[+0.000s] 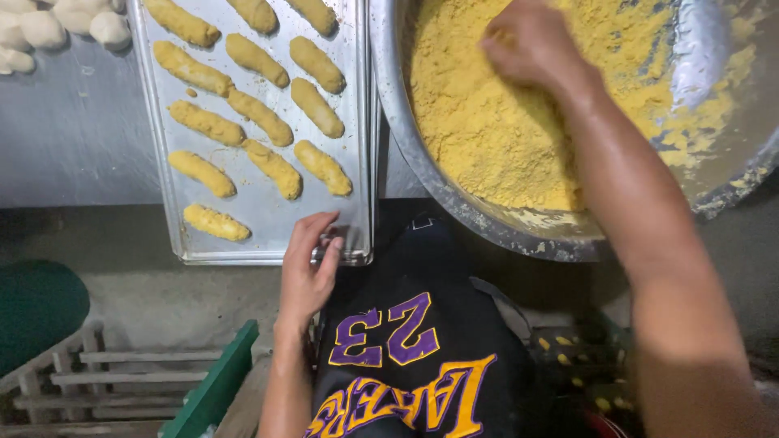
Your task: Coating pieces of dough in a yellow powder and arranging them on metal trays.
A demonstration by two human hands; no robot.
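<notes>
The left hand (308,272) rests open-fingered on the baking tray (268,243) rim — the right hand (527,40), loosely curled, digs into yellow crumbs (487,130) in the metal bowl (454,203), its grasp hidden.

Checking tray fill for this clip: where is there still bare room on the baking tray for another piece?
The tray is bare along its near edge, between the last coated piece and the left hand at the near right corner. Three crowded rows of pieces fill the rest. The right hand is in the crumb bowl.
</notes>
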